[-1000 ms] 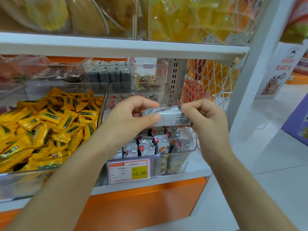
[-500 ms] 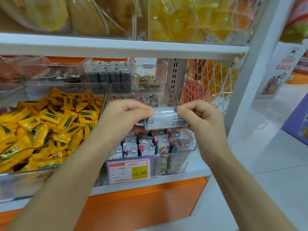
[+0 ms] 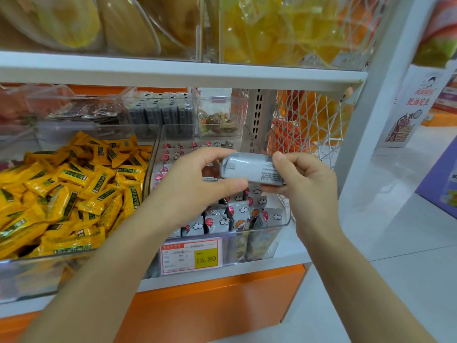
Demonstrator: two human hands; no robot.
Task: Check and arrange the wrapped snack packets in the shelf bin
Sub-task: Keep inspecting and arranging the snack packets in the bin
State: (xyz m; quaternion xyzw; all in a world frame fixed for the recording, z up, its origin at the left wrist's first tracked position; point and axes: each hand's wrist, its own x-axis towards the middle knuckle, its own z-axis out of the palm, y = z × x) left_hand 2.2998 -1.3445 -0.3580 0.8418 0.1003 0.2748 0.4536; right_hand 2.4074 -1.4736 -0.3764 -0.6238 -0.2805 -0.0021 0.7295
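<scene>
A silver-grey wrapped snack packet [image 3: 251, 170] is held level above the clear shelf bin [image 3: 284, 220], its printed back facing me. My left hand [image 3: 197, 186] pinches its left end between thumb and fingers. My right hand [image 3: 300, 180] pinches its right end the same way. Below the hands, several grey packets [image 3: 237, 217] with red balloons and white clouds stand in rows inside the bin. My hands hide the middle of the bin.
A price tag reading 15.80 [image 3: 191, 257] is fixed to the bin's front. A bin of yellow packets [image 3: 69, 191] sits to the left. Smaller clear bins [image 3: 217, 115] stand behind. A white wire basket [image 3: 306, 127] hangs at the right. The upper shelf board [image 3: 183, 74] overhangs.
Both hands have turned and shifted the packet a little between them; my left thumb has moved from the top edge to under the packet. The bin's contents have not moved.
</scene>
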